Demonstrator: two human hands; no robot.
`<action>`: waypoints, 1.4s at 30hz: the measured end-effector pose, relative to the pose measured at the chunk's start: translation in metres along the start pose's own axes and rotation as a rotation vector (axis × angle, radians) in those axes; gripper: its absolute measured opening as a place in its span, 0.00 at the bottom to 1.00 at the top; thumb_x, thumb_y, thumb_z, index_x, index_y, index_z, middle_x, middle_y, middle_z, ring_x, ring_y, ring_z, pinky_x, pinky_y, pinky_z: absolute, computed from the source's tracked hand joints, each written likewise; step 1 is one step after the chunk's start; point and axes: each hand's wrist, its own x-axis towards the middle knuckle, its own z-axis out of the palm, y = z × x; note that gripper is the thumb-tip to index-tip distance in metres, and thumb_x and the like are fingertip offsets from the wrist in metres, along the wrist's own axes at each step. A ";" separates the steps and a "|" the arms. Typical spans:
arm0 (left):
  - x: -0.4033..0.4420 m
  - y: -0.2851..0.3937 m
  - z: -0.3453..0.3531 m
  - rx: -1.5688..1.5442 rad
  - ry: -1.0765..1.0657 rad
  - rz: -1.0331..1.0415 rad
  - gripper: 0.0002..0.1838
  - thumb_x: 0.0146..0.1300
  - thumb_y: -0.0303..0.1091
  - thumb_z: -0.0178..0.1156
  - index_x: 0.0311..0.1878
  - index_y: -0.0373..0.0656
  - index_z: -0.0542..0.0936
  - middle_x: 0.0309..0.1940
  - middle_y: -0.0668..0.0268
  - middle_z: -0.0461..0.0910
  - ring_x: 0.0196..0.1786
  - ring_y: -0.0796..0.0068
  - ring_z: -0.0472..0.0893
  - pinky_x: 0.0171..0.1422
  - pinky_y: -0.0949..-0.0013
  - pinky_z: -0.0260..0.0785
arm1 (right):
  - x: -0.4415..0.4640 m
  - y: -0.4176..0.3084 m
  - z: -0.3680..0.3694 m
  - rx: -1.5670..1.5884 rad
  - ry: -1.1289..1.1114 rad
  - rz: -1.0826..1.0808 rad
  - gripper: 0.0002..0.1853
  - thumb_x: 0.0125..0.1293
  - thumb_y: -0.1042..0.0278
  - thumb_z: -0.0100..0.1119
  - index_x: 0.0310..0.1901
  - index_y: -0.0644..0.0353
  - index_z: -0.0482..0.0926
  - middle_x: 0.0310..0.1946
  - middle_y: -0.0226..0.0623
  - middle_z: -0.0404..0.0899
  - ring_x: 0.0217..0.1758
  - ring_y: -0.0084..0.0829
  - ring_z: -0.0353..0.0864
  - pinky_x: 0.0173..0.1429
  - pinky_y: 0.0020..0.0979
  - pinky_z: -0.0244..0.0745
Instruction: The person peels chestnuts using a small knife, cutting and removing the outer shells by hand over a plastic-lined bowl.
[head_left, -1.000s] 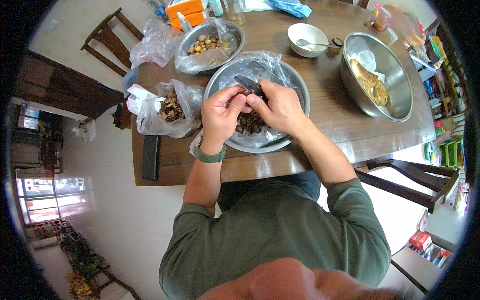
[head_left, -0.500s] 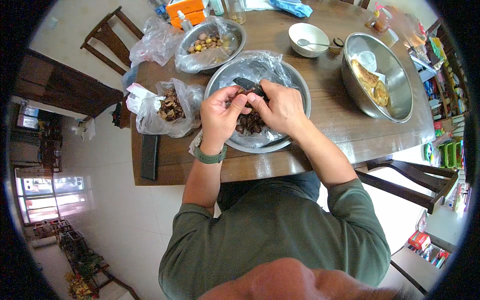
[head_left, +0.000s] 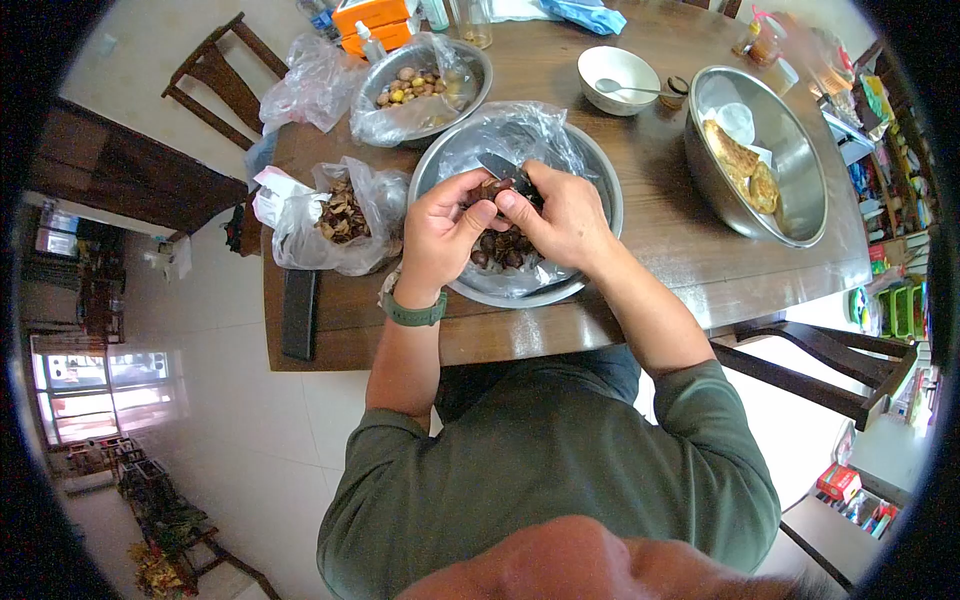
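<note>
My left hand [head_left: 445, 232], with a green band at the wrist, pinches a dark brown chestnut [head_left: 492, 190] between thumb and fingers. My right hand [head_left: 568, 215] grips a small dark-bladed knife [head_left: 500, 166], its thumb against the chestnut. Both hands are over a metal basin [head_left: 607, 180] lined with clear plastic, where several dark brown chestnuts [head_left: 505, 248] lie. The knife's handle is hidden in my right hand. Left of the basin, a plastic bag [head_left: 375, 215] holds brown shells [head_left: 342, 215].
Behind stands a metal bowl [head_left: 482, 82] with peeled nuts [head_left: 408, 88]. At the right are a white bowl [head_left: 617, 72] with a spoon and a large tilted metal bowl [head_left: 800, 180] with flatbread-like pieces [head_left: 735, 155]. A black phone-like object [head_left: 299, 313] lies near the left edge.
The knife blade has shifted and tilted slightly at the chestnut. My left hand and wrist have moved a little, and the chestnut is turned between my fingers.
</note>
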 end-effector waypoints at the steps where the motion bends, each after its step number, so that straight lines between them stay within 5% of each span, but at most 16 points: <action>1: 0.000 0.000 0.000 -0.004 0.002 0.008 0.19 0.69 0.29 0.59 0.59 0.30 0.73 0.48 0.60 0.80 0.47 0.74 0.81 0.50 0.70 0.80 | 0.000 -0.001 0.000 0.003 0.003 0.003 0.31 0.64 0.33 0.54 0.28 0.62 0.73 0.21 0.53 0.77 0.29 0.57 0.80 0.33 0.50 0.72; 11: 0.003 0.004 -0.001 0.187 0.058 0.046 0.12 0.64 0.27 0.64 0.46 0.28 0.80 0.39 0.61 0.80 0.39 0.77 0.82 0.42 0.75 0.79 | -0.001 -0.006 -0.002 -0.058 0.000 -0.004 0.30 0.65 0.35 0.53 0.26 0.61 0.74 0.19 0.51 0.76 0.28 0.56 0.79 0.31 0.49 0.72; 20: 0.000 0.005 -0.004 0.273 0.101 0.017 0.11 0.63 0.27 0.66 0.45 0.28 0.81 0.37 0.62 0.81 0.35 0.78 0.82 0.39 0.76 0.78 | 0.000 -0.010 -0.002 -0.135 0.017 -0.037 0.30 0.65 0.36 0.53 0.25 0.59 0.74 0.17 0.48 0.77 0.24 0.53 0.80 0.28 0.48 0.72; 42: -0.003 -0.007 0.004 -0.451 0.137 -0.205 0.11 0.71 0.33 0.58 0.51 0.36 0.79 0.40 0.65 0.82 0.40 0.79 0.82 0.45 0.75 0.79 | 0.003 -0.009 0.001 -0.244 0.161 -0.181 0.24 0.60 0.42 0.62 0.27 0.59 0.73 0.20 0.46 0.78 0.25 0.49 0.81 0.28 0.46 0.73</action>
